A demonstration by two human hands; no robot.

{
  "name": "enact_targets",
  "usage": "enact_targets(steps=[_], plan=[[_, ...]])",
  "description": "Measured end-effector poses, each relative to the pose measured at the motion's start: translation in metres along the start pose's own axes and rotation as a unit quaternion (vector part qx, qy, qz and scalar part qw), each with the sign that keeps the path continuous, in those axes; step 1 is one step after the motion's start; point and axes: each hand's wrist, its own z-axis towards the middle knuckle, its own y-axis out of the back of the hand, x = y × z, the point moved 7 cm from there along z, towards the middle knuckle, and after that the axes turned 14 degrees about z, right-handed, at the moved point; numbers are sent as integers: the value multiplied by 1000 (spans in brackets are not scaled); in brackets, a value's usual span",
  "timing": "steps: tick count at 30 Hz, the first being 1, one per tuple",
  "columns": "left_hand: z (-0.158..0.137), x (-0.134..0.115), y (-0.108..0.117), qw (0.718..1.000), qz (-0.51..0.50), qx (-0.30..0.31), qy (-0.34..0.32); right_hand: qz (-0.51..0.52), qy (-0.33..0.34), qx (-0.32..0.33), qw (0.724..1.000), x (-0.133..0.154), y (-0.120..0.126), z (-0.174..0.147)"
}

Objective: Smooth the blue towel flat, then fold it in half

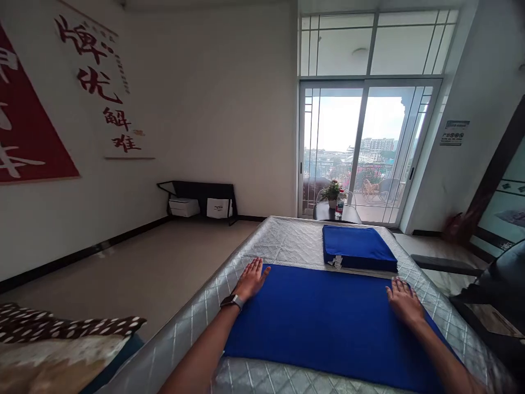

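Blue cloth point(328, 323) lies flat, long axis left to right. Left hand point(250, 281) and right hand point(405, 301) rest at opposite far corners, each grip flat, holding nothing.

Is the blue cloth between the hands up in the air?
No, the blue cloth lies spread on the quilted mattress, with the left hand and right hand near its far corners.
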Motion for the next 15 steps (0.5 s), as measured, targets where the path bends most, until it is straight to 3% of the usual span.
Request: enact_targets(steps=[3,7,9,12,15], plan=[[-5,-62,15,997,-24,-28,-65,26,90,-6,996,67,-4,-18],[-16,-163,19,984,-58,-28,-166,90,187,61,976,165,-20,-43],[-21,-201,16,977,-72,-20,-199,105,212,87,968,199,-28,-50],[-26,-233,9,970,-93,-2,-223,107,219,103,964,219,-40,-51],[-28,-238,4,973,-97,4,-209,103,212,103,966,217,-53,-49]])
